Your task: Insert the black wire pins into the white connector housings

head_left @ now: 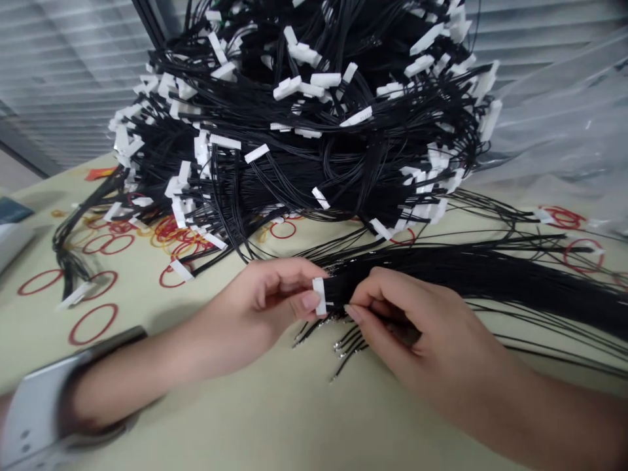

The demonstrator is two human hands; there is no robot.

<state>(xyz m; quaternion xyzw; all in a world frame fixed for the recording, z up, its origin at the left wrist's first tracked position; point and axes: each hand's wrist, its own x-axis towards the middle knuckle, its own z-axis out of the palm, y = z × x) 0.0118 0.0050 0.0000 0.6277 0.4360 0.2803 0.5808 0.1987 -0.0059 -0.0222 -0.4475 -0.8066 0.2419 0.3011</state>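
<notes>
A towering heap of black wire harnesses tipped with white plastic connectors fills the far half of a pale khaki tabletop, backed by grey slatted window blinds and, on the right, a crumpled clear plastic sheet. Thin red rubber bands lie scattered across the table on the left, and more lie on the right.

In front of the heap, a long, dense bundle of thin black wires runs from the right across the table to the person's hands. The left hand, with a white-strapped wristwatch on its wrist, pinches a small white rectangular connector firmly between thumb and fingers. The right hand is curled closed just beside it, among the loose wire ends, though I can't tell exactly what its fingers hold. Those ends finish in tiny bare metal terminals.

The wires look light, limp and quick to tangle, and the terminals delicate. The rigid connector body seems the surest place to take hold.
</notes>
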